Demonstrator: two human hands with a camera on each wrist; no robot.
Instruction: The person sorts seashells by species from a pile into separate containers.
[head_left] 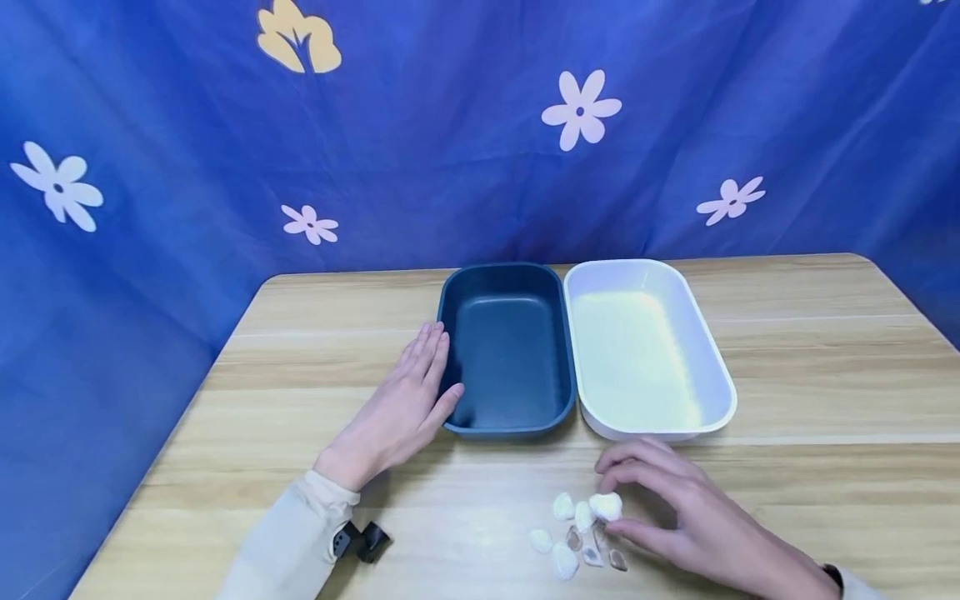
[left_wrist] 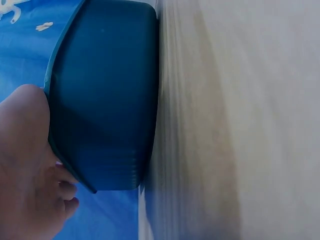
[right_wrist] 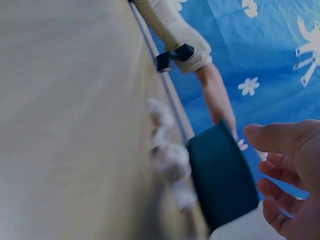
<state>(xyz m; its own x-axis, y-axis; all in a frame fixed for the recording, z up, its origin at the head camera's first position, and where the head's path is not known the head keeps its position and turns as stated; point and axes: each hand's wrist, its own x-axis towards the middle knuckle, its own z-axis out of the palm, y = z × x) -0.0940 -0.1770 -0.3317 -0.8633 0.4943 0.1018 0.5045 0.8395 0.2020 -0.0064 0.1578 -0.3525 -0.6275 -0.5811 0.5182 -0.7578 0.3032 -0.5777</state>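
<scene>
My left hand [head_left: 397, 408] rests with straight fingers against the left side of a dark blue tub [head_left: 508, 432], its thumb over the rim. In the left wrist view, the same hand [left_wrist: 25, 165] touches the rim of the tub [left_wrist: 105, 100]. Just above a small pile of shells, my right hand [head_left: 675, 508] has thumb and fingers spread apart. Closest to its fingertips is a white shell [head_left: 606, 507]. Several more white shells [head_left: 565, 561] and small brown shells [head_left: 573, 538] lie beside it. The right wrist view shows the right hand [right_wrist: 295, 170] over blurred shells [right_wrist: 172, 162], nothing visible in its grasp.
A white tub [head_left: 637, 350] stands against the right side of the blue one. Both are on a wood-grain table [head_left: 825, 367], in front of a blue curtain [head_left: 450, 125] with flower prints. A black device [head_left: 360, 542] is strapped to the left wrist.
</scene>
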